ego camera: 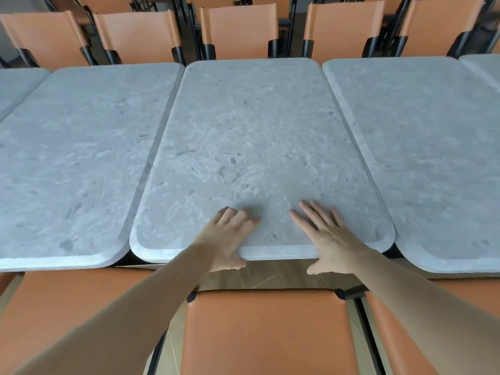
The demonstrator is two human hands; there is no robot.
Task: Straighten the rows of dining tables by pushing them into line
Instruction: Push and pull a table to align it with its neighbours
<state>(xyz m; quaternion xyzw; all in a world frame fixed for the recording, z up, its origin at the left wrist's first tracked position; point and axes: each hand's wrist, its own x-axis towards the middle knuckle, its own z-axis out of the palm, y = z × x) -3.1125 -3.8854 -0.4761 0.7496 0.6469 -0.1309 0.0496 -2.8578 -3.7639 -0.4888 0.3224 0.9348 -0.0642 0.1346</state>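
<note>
Counted 5 tables in the row: 3 in full – left [81, 158], mid [257, 136], right [422, 147] – plus 2 slivers at far left [16, 85] & far right [484, 66]. Approx. 5 chairs [240, 31] behind, 3 chairs [267, 334] in front. 2 hands: left [227, 239], right [327, 239].

Under my palms lies the middle grey stone-look dining table with rounded corners [251, 147], a long rectangle running away from me. Its near edge sits a little farther from me than the near edges of its neighbours. To the left of my left hand [226, 238] a matching grey table [78, 163] lies close alongside. To the right of my right hand [328, 238] another matching grey table [433, 147] lies just beside it, a narrow dark gap between.
</note>
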